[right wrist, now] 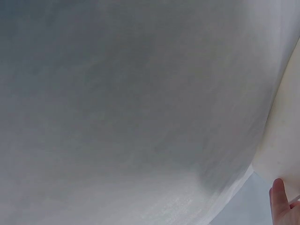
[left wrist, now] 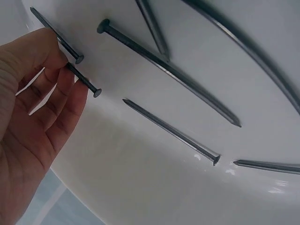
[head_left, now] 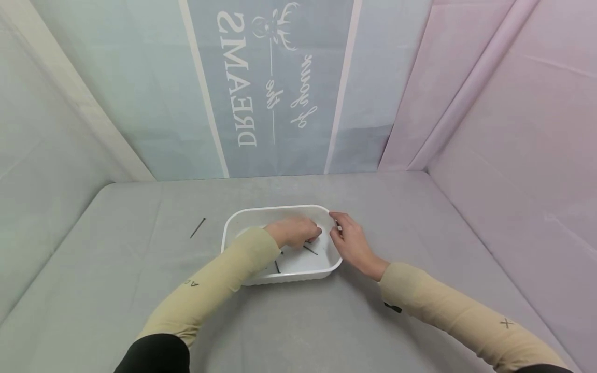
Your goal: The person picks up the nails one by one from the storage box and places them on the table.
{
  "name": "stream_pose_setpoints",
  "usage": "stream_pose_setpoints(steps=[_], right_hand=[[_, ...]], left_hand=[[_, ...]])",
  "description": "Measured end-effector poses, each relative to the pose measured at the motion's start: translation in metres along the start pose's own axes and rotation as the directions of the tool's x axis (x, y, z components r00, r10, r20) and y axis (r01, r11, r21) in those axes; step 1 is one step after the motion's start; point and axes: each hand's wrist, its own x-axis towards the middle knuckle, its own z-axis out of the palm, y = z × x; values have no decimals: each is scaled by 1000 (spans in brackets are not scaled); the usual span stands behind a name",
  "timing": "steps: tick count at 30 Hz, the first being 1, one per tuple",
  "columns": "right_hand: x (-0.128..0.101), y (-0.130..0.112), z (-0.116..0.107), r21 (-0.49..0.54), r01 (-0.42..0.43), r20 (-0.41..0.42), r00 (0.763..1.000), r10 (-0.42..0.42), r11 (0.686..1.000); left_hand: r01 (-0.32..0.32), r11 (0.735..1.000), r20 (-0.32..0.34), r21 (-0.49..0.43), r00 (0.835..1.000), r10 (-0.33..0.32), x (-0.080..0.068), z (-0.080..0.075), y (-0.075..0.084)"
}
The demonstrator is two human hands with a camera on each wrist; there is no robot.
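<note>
My left hand (head_left: 291, 231) reaches into a white tray (head_left: 289, 278). In the left wrist view, its thumb and fingertips pinch a dark metal nail (left wrist: 84, 80), its flat head sticking out. Close behind those fingertips lies another nail (left wrist: 70, 46). Several more lie on the tray floor, among them a long nail (left wrist: 173, 75) and a shorter nail (left wrist: 171, 131). My right hand (head_left: 356, 246) holds the tray's right end by the rim. Only a finger (right wrist: 280, 199) of it shows in the right wrist view, by the tray's pale wall (right wrist: 281, 154).
One nail (head_left: 198, 228) lies outside the tray, to its left, on the grey cloth surface (head_left: 298, 326). A printed fabric wall (head_left: 284, 155) rises behind, and pale side walls stand left and right.
</note>
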Motion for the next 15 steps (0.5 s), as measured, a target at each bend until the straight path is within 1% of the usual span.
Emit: stream_pose_setpoints(steps=[1,2,5,8,15], right_hand=[[0,0,0,-3,0,-1,1000,0,1000],[1,0,0,-3,2,-3,1000,-2,1000],[2,-1,-1,-4,9,-7,1000,-9,1000],[3,-3,-1,-4,13,-9,1000,-13,1000],[4,-4,-2,-8,14,-13,1000,-15,1000]], left_hand=[[1,1000,-2,0,1000,-1,0,0,0],[18,1000,11,-5,1000,-18,1,0,0],[33,999,5,-6,999,-33,2,0,0],[35,999,2,-17,999,-35,0,-2,0],[-12,998,-25,-57,1000,11,-7,-13,0]])
